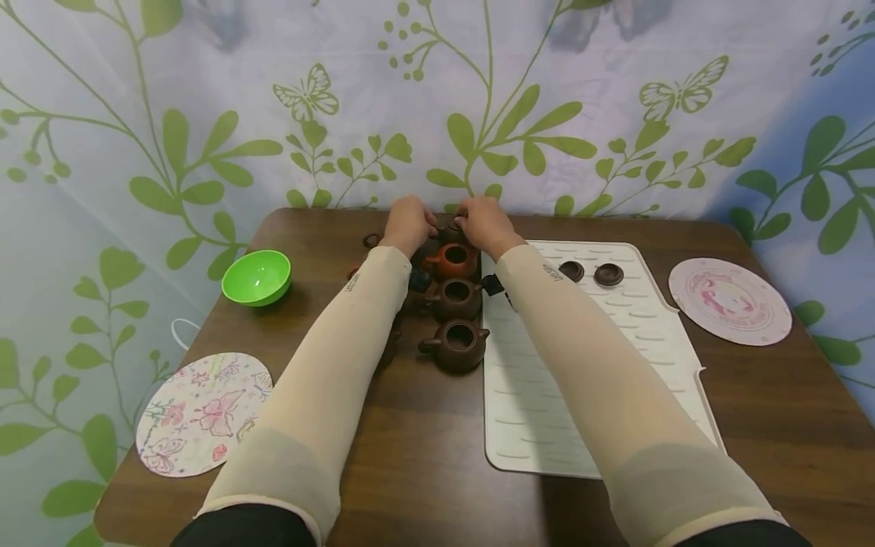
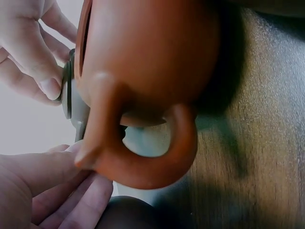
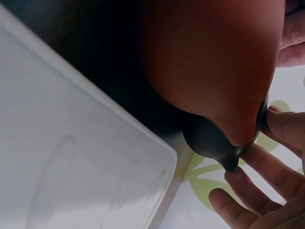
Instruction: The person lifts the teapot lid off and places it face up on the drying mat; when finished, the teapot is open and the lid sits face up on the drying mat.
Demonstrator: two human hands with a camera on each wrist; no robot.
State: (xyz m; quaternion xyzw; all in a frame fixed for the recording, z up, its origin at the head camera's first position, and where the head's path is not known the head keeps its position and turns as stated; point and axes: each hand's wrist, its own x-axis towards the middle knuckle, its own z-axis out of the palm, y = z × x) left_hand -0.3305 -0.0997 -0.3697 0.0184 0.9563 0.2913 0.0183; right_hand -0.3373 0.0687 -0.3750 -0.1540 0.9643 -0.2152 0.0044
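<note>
A dark brown teapot (image 1: pixel 447 232) stands at the back of a column of teapots. My left hand (image 1: pixel 409 225) is at its handle side and pinches the handle, partly hidden behind the reddish teapot in the left wrist view. My right hand (image 1: pixel 485 225) pinches the small dark lid (image 2: pixel 67 93) on top of it, its other fingers spread near the spout (image 3: pixel 231 163). Directly in front stands the lidless reddish-orange teapot (image 1: pixel 456 260). Two more lidless brown teapots, a middle one (image 1: pixel 456 298) and a front one (image 1: pixel 459 348), follow toward me.
More dark teapots (image 1: pixel 391 351) stand partly hidden under my left forearm. Right of the column lies a white ribbed mat (image 1: pixel 547 410) bearing two dark lids (image 1: pixel 608 274). A green bowl (image 1: pixel 257 278), a butterfly-patterned round mat (image 1: pixel 205 410) and a pink round mat (image 1: pixel 730 301) lie around.
</note>
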